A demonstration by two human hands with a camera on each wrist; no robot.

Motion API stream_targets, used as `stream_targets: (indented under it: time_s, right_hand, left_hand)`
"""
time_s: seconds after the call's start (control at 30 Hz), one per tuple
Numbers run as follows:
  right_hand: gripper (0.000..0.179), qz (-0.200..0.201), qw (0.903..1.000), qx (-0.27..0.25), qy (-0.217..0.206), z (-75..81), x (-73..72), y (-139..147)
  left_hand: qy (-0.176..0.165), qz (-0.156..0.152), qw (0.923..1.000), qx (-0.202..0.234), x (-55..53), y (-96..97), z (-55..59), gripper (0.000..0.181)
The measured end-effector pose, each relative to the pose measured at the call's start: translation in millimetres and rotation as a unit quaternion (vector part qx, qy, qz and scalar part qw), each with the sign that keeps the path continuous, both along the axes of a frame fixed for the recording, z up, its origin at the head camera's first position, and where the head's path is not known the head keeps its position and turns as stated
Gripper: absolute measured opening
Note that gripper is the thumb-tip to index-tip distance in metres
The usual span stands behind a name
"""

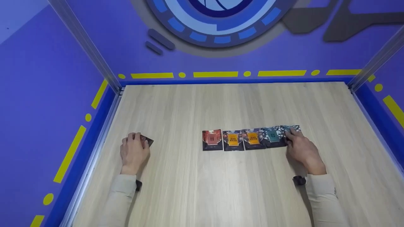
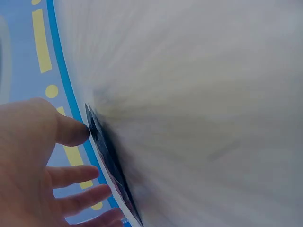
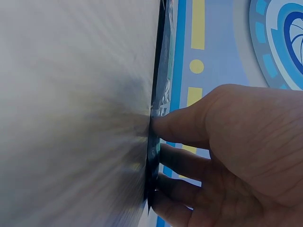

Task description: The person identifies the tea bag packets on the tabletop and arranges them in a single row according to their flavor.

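My left hand (image 1: 134,153) lies over a dark reddish sachet (image 1: 147,140) at the table's left side, covering most of it. In the left wrist view the thumb touches that sachet's edge, and the other fingers reach out fairly straight above it. A row of sachets stretches across the middle: a red one (image 1: 212,139), two with orange labels, the left one (image 1: 233,140) and the right one (image 1: 254,139), and a green-labelled one (image 1: 274,136). At the row's right end my right hand (image 1: 304,151) rests its fingertips on another green sachet (image 1: 290,127), partly hidden by the fingers.
The light wood table (image 1: 227,186) carries the sachets. Blue-purple panels with yellow dashes, such as the back wall (image 1: 214,66), enclose it on three sides. Metal posts stand at the far corners. Dark wrist devices sit at both cuffs.
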State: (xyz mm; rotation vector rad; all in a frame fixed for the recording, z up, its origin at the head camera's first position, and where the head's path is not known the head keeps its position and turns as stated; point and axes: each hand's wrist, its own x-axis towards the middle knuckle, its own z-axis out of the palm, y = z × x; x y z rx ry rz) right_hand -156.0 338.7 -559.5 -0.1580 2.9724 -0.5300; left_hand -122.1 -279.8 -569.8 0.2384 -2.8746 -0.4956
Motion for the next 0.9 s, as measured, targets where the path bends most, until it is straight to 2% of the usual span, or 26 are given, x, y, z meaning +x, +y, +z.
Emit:
stream_targets:
  time_s: [0.6, 0.9]
  right_hand:
    - [0.051, 0.0, 1.0, 0.004, 0.004, 0.1, -1.1, 0.3]
    - [0.051, 0.001, 1.0, 0.002, 0.003, 0.9, 0.7, -0.3]
  left_hand:
    - [-0.018, -0.005, 0.9998, -0.004, -1.2, 6.6, 0.1, 0.042]
    - [-0.042, -0.034, 0.9979, -0.036, -4.8, 16.3, 1.1, 0.043]
